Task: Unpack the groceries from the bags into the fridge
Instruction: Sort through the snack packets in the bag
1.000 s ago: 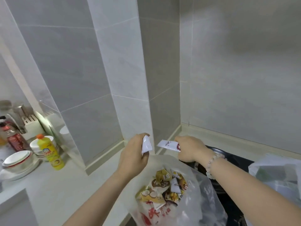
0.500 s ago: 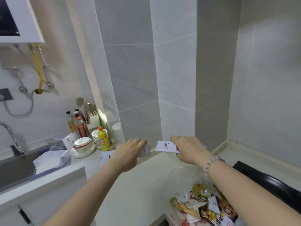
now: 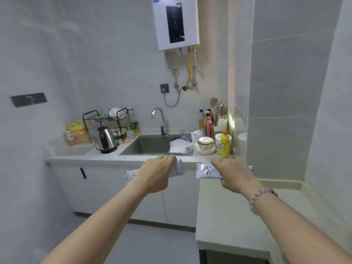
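Observation:
My left hand [image 3: 155, 175] grips a white packet [image 3: 177, 168], whose ends stick out on both sides of my fist. My right hand [image 3: 233, 175] grips a second white packet [image 3: 206, 171] with small red print. Both arms are stretched forward at about counter height, the hands a short gap apart. Neither the grocery bags nor the fridge are in view.
A pale counter [image 3: 224, 210] runs under my right arm. Ahead lie a steel sink [image 3: 150, 145] with tap, a kettle [image 3: 105, 140], a dish rack [image 3: 106, 121], stacked bowls [image 3: 205, 145], a yellow bottle [image 3: 225, 143] and sauce bottles. Grey floor [image 3: 152, 244] lies below. A water heater [image 3: 176, 22] hangs on the wall.
My view has swung left, away from the corner and the snack bag, which has left the frame. The sink side of the kitchen has come into view. Both hands keep their packets.

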A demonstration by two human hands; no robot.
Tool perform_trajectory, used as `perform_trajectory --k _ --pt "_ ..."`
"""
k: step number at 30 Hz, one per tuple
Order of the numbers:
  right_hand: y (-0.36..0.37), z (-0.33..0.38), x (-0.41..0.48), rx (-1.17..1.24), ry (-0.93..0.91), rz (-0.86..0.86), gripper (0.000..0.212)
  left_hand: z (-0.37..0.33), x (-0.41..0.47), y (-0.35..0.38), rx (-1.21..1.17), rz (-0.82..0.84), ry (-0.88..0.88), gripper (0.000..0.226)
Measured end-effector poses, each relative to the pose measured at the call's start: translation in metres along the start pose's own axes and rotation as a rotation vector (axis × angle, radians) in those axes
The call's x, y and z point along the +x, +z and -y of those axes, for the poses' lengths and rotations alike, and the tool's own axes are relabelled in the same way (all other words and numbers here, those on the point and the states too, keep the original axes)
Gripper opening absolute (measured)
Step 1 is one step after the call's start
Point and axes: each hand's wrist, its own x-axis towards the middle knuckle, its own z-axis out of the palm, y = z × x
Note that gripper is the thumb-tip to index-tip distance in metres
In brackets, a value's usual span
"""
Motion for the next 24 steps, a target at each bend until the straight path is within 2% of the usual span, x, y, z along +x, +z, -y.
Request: perform_trajectory --k 4,9,13,18,24 --pt "-0.005 0.069 0.031 0.038 -0.195 -0.035 0.03 0.046 -0.068 -0.032 0.119 0.042 -0.138 0.031" --pt "-0.029 0.164 0.047 0.101 -0.43 -0.066 0.02 0.088 -0.157 -0.071 0.273 0.038 -0.329 0.039" --pt "-0.056 0.251 0.043 0.142 -0.639 -0.116 0.022 0.108 -0.235 -0.11 0.414 0.024 -0.376 0.046" --pt "-0.092 0.353 0.028 0.206 -0.799 -0.224 0.022 0.124 -0.332 -0.159 0.547 0.101 -0.476 0.048" --pt "-0.136 0.463 -0.013 0.351 -0.96 -0.254 0.023 0.135 -0.444 -0.216 0.617 0.128 -0.683 0.048"
